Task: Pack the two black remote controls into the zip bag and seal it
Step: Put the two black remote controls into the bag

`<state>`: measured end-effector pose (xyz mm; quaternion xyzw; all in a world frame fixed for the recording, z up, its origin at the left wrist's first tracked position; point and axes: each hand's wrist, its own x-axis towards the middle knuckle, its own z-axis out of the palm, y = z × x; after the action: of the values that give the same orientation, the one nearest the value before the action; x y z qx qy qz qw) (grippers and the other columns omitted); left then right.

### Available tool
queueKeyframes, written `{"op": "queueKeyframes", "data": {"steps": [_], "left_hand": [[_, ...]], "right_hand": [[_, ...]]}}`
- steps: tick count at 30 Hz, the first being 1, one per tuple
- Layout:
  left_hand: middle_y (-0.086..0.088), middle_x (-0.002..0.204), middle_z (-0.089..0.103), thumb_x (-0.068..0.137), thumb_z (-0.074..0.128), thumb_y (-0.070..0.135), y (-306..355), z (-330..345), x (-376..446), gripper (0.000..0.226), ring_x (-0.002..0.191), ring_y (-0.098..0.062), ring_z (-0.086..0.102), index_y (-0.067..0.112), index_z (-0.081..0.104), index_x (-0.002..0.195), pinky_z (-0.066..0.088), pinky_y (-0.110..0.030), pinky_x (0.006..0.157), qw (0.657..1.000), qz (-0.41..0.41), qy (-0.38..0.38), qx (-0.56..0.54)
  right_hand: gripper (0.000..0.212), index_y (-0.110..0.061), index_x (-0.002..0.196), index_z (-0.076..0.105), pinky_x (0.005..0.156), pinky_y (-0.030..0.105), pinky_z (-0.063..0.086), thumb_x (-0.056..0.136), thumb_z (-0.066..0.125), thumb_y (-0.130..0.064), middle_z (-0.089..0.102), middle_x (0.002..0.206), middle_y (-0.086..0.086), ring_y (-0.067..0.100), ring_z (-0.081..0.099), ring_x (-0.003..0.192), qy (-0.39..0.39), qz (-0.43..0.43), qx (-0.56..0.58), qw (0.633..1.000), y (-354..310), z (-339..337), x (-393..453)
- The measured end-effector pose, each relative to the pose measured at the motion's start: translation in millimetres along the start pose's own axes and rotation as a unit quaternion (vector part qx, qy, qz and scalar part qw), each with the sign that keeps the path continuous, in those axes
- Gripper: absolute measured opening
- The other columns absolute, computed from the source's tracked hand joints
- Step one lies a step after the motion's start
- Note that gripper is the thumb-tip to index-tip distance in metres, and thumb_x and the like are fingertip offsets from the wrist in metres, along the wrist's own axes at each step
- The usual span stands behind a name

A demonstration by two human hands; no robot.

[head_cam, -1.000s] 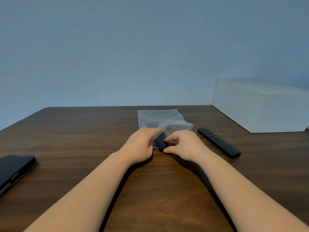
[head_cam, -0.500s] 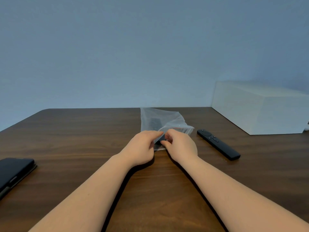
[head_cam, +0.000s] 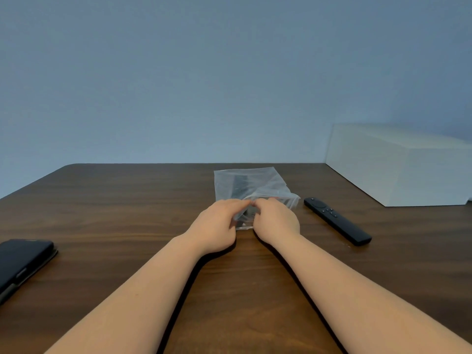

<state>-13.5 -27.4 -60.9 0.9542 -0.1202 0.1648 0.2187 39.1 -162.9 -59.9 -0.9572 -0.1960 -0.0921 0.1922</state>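
Note:
A clear zip bag lies on the dark wooden table, its mouth toward me. One black remote shows as a dark shape inside the bag. My left hand and my right hand meet at the bag's near edge, fingertips pinching the plastic at the mouth. A second black remote lies bare on the table, to the right of the bag and apart from my right hand.
A white box stands at the back right of the table. A black phone in a case lies at the left edge. The table's far edge runs just behind the bag.
The first remote has slid from the bag's mouth deeper into the bag. My right hand has let go of it and both hands now pinch the bag's near edge.

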Motion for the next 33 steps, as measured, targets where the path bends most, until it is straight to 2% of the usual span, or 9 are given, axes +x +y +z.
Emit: {"op": "queueKeyframes", "data": {"steps": [4, 7, 10, 14, 16, 18, 22, 29, 33], "left_hand": [[0.003, 0.139, 0.05, 0.084, 0.043, 0.001, -1.5, -0.1, -0.9, 0.059, 0.118, -0.021, 0.047, 0.025, 0.037, 0.137, 0.041, -0.035, 0.102, 1.0, -0.013, 0.009, 0.011], [0.004, 0.135, 0.053, 0.084, 0.044, 0.003, -0.1, -1.3, -1.3, 0.055, 0.112, -0.021, 0.049, 0.025, 0.04, 0.134, 0.042, -0.033, 0.096, 1.0, -0.013, 0.02, 0.013], [0.007, 0.134, 0.052, 0.088, 0.046, 0.01, 0.0, -0.8, -0.4, 0.05, 0.111, -0.02, 0.048, 0.027, 0.039, 0.134, 0.041, -0.032, 0.094, 0.999, -0.01, 0.029, 0.016], [0.009, 0.14, 0.046, 0.088, 0.046, 0.011, -0.6, -0.7, -1.7, 0.053, 0.117, -0.018, 0.045, 0.029, 0.036, 0.137, 0.039, -0.031, 0.096, 0.999, -0.019, 0.019, 0.021], [0.008, 0.14, 0.045, 0.088, 0.046, 0.011, -0.6, -1.7, -2.4, 0.053, 0.116, -0.019, 0.046, 0.029, 0.035, 0.137, 0.041, -0.032, 0.095, 0.999, -0.023, 0.017, 0.021], [0.007, 0.14, 0.045, 0.088, 0.046, 0.01, -1.2, -2.6, -2.4, 0.053, 0.114, -0.02, 0.047, 0.028, 0.035, 0.137, 0.041, -0.032, 0.094, 0.999, -0.028, 0.017, 0.023], [0.006, 0.141, 0.044, 0.088, 0.046, 0.01, -1.2, -1.9, -1.2, 0.055, 0.114, -0.02, 0.047, 0.027, 0.032, 0.139, 0.041, -0.032, 0.094, 0.999, -0.034, 0.011, 0.027], [0.007, 0.143, 0.043, 0.089, 0.048, 0.013, -2.7, -0.2, 0.6, 0.057, 0.117, -0.02, 0.046, 0.026, 0.029, 0.141, 0.041, -0.031, 0.096, 0.999, -0.033, 0.011, 0.03], [0.008, 0.145, 0.039, 0.089, 0.049, 0.013, -4.8, 1.7, 0.1, 0.06, 0.119, -0.021, 0.045, 0.027, 0.025, 0.142, 0.04, -0.03, 0.096, 0.999, -0.032, 0.017, 0.024]], "right_hand": [[0.034, -0.024, 0.124, 0.062, 0.091, 0.039, 0.051, 0.095, 0.044, -0.019, 0.061, 0.129, -0.001, 0.021, 0.058, 0.114, 0.042, -0.002, 0.084, 0.996, 10.6, -13.3, -9.0], [0.032, -0.022, 0.119, 0.066, 0.09, 0.037, 0.051, 0.093, 0.046, -0.019, 0.068, 0.118, -0.002, 0.02, 0.06, 0.109, 0.105, 0.017, 0.113, 0.988, 26.9, -32.3, -20.9], [0.031, -0.026, 0.119, 0.062, 0.085, 0.041, 0.048, 0.092, 0.047, -0.025, 0.067, 0.114, 0.002, 0.027, 0.053, 0.111, 0.157, 0.053, 0.015, 0.986, 54.5, -50.2, -35.5], [0.059, -0.036, 0.141, 0.03, 0.096, 0.05, 0.037, 0.088, 0.052, -0.051, 0.047, 0.139, 0.007, 0.031, 0.034, 0.131, 0.018, 0.211, -0.085, 0.974, 79.1, -61.0, -43.4], [0.064, -0.036, 0.142, 0.026, 0.098, 0.05, 0.037, 0.087, 0.05, -0.057, 0.047, 0.14, 0.007, 0.032, 0.037, 0.13, -0.033, 0.26, -0.071, 0.963, 85.5, -61.5, -40.4], [0.056, -0.035, 0.139, 0.031, 0.097, 0.048, 0.038, 0.089, 0.051, -0.052, 0.052, 0.135, 0.006, 0.031, 0.042, 0.125, -0.028, 0.272, -0.062, 0.96, 91.2, -61.9, -37.0], [0.046, -0.032, 0.135, 0.039, 0.093, 0.044, 0.046, 0.091, 0.055, -0.029, 0.058, 0.128, 0.007, 0.032, 0.05, 0.118, 0.013, 0.257, -0.031, 0.966, 93.7, -63.5, -35.5], [0.039, -0.022, 0.131, 0.05, 0.084, 0.039, 0.051, 0.092, 0.056, -0.021, 0.065, 0.121, 0.007, 0.03, 0.059, 0.108, 0.13, 0.14, 0.094, 0.977, 84.6, -57.9, -34.6], [0.028, -0.023, 0.118, 0.059, 0.08, 0.026, 0.048, 0.09, 0.061, -0.024, 0.062, 0.099, -0.012, 0.008, 0.058, 0.09, 0.213, 0.04, 0.249, 0.944, 67.4, -68.4, -44.7]]}}
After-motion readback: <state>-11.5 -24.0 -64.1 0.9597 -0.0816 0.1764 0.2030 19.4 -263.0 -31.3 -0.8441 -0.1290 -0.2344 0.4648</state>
